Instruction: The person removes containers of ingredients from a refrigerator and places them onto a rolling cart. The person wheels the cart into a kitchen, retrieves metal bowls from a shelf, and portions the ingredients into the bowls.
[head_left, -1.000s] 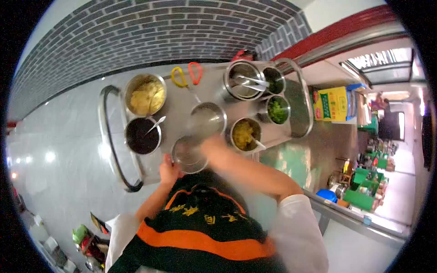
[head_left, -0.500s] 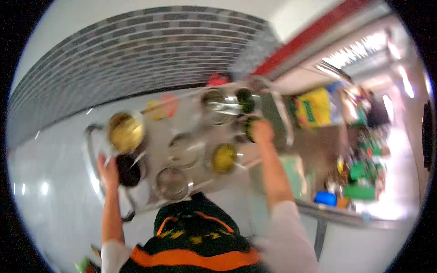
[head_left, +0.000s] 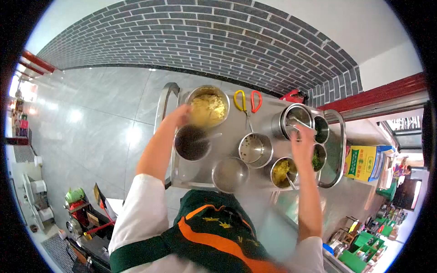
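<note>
My left hand (head_left: 183,116), smeared by motion, is at the left rim of a metal pot of pale yellow food (head_left: 208,105). Below it is a pot with dark contents (head_left: 191,144) and a spoon. My right hand (head_left: 304,139), also blurred, is over the near edge of a stacked metal pot (head_left: 280,126), close to a spoon handle (head_left: 298,120). Whether its fingers grip the handle is unclear. Beside that hand are a container of chopped greens (head_left: 317,159), a darker green one (head_left: 321,129), and a pot of yellow food (head_left: 281,172) with a spoon.
All the pots stand on a metal cart (head_left: 182,175) with raised rails at both ends. Scissors (head_left: 248,107) with yellow and red handles lie at the back. Two more pots, one with specks (head_left: 255,150) and a plain one (head_left: 231,174), stand near me. A brick wall (head_left: 218,41) runs behind.
My view has turned and steadied. My left hand has moved from beside the dark-filled pot up to the yellow-food pot. My right hand has left the greens container for the stacked pot.
</note>
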Demonstrator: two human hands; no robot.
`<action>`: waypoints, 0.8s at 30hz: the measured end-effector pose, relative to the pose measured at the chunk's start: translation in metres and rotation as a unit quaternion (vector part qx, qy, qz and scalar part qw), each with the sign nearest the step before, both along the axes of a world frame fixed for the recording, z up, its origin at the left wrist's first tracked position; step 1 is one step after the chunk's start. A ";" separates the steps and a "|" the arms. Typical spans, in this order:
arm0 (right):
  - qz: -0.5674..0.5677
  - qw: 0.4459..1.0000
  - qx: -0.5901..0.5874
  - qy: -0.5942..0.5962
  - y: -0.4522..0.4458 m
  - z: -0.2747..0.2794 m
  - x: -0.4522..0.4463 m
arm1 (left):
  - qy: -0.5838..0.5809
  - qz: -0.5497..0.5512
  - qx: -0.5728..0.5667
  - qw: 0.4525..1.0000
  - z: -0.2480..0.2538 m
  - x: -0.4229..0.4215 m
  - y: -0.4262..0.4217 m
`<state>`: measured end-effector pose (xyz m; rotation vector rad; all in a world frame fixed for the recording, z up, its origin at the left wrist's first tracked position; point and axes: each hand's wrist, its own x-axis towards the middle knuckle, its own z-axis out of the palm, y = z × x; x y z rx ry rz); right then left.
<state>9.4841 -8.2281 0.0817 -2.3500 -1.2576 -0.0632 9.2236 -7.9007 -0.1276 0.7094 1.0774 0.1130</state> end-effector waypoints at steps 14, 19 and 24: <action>0.078 0.995 0.001 0.068 0.165 -0.059 -0.121 | -0.002 -0.037 0.273 0.961 0.159 0.033 -0.045; 0.013 0.991 -0.066 0.115 0.159 -0.029 -0.125 | -0.184 0.074 0.254 0.947 0.168 0.026 -0.099; 0.022 0.779 0.031 0.626 0.105 -0.018 -0.109 | -0.171 0.083 0.381 0.905 0.181 0.010 -0.157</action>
